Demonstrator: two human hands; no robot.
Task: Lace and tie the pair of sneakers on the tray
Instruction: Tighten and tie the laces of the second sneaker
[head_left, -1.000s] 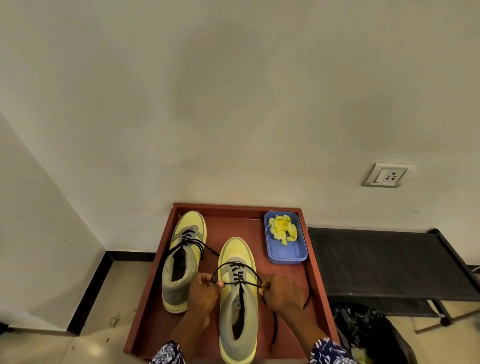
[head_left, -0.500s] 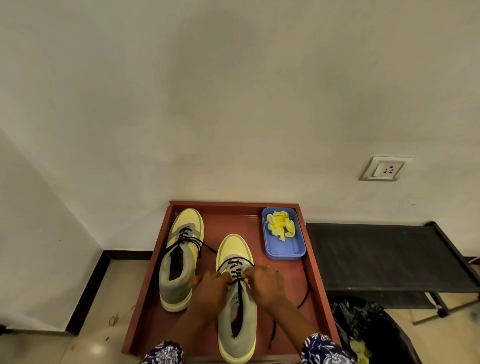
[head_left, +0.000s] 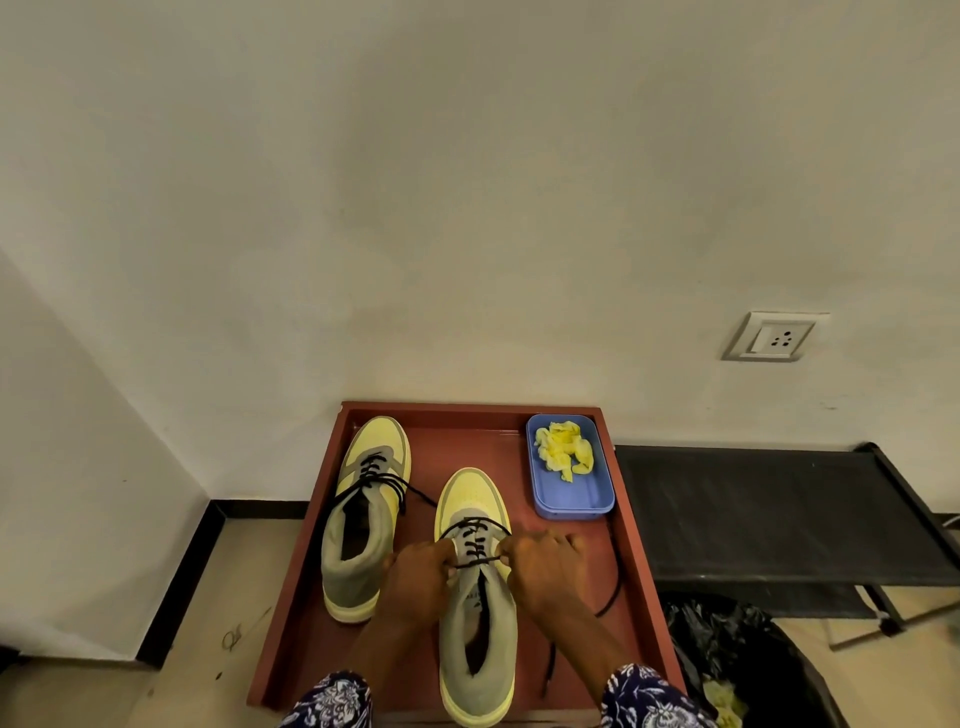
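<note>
- On the red rectangular tray (head_left: 641, 587), the nearer yellow-and-grey sneaker (head_left: 477, 623) sits right of its mate (head_left: 363, 525)
- Left hand (head_left: 418, 582) and right hand (head_left: 540, 569) each pinch its black lace (head_left: 475, 560), drawn taut between them
- Both look laced; neither shows a finished bow, so tying remains

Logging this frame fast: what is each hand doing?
Left hand: fingers pinch the black lace on the near sneaker.
Right hand: pinches the same lace.
</note>
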